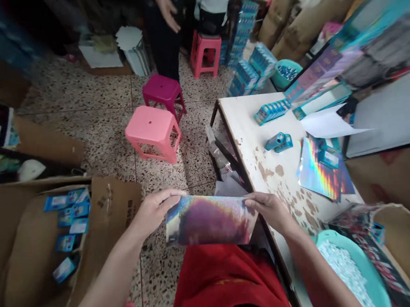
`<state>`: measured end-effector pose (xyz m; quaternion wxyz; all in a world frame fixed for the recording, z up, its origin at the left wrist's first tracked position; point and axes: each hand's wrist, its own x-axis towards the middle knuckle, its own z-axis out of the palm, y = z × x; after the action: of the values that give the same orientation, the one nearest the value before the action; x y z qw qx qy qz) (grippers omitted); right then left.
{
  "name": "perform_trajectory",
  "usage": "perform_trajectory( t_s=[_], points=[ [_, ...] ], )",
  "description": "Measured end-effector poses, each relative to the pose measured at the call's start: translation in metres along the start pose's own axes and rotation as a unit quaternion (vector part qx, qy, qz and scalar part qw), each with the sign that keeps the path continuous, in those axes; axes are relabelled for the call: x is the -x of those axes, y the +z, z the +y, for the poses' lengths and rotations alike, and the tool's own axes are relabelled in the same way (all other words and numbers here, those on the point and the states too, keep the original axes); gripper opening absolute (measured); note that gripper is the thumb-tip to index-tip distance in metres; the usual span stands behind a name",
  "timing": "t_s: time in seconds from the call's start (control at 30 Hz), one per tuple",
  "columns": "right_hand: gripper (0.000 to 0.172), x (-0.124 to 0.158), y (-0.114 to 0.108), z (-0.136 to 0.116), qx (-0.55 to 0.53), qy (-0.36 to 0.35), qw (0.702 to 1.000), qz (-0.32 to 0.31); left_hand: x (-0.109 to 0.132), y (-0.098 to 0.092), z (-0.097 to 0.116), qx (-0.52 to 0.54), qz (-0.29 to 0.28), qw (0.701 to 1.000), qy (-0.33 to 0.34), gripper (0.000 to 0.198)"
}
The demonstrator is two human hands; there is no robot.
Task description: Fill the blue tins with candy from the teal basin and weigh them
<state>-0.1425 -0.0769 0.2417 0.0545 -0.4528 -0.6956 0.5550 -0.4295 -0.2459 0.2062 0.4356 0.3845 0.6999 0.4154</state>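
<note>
Both my hands hold a shiny holographic card sheet point(209, 220) flat above my lap, just left of the table. My left hand point(155, 208) pinches its left top edge, fingers closed over it. My right hand point(270, 209) grips its right top corner. On the white worn table point(249, 136) to the right lie another holographic sheet point(320, 173) with a small blue box on it, two small blue boxes point(278, 142) and a row of blue boxes point(271, 111).
An open cardboard box point(30, 259) with several blue packs stands at my left. Pink stools point(153, 131) and a magenta one point(163, 92) stand on the terrazzo floor. A teal basin point(361, 273) of white bits sits at lower right. Another person point(167, 16) stands at the back.
</note>
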Motion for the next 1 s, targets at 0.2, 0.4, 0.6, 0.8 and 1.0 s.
perform_trajectory(
  t_s=[0.2, 0.4, 0.6, 0.8, 1.0],
  points=[
    [0.036, -0.01, 0.0, 0.02, 0.005, 0.021, 0.995, 0.101, -0.015, 0.022, -0.036, -0.007, 0.068, 0.998, 0.009, 0.028],
    [0.034, -0.019, -0.035, 0.052, 0.11, -0.01, 0.984, 0.137, -0.055, 0.057, -0.047, -0.015, 0.066, 0.991, 0.115, 0.023],
    [0.034, -0.036, -0.067, 0.081, 0.139, 0.005, 0.979, 0.147, -0.121, 0.092, -0.05, -0.113, -0.044, 0.987, 0.108, 0.03],
    [0.037, -0.079, -0.09, 0.116, 0.13, 0.023, 0.98, 0.15, -0.225, 0.11, -0.044, -0.175, -0.133, 0.966, 0.135, 0.033],
    [0.032, -0.154, -0.115, 0.12, 0.067, 0.059, 0.983, 0.158, -0.357, 0.099, 0.009, -0.222, -0.237, 0.937, 0.131, 0.029]
  ],
)
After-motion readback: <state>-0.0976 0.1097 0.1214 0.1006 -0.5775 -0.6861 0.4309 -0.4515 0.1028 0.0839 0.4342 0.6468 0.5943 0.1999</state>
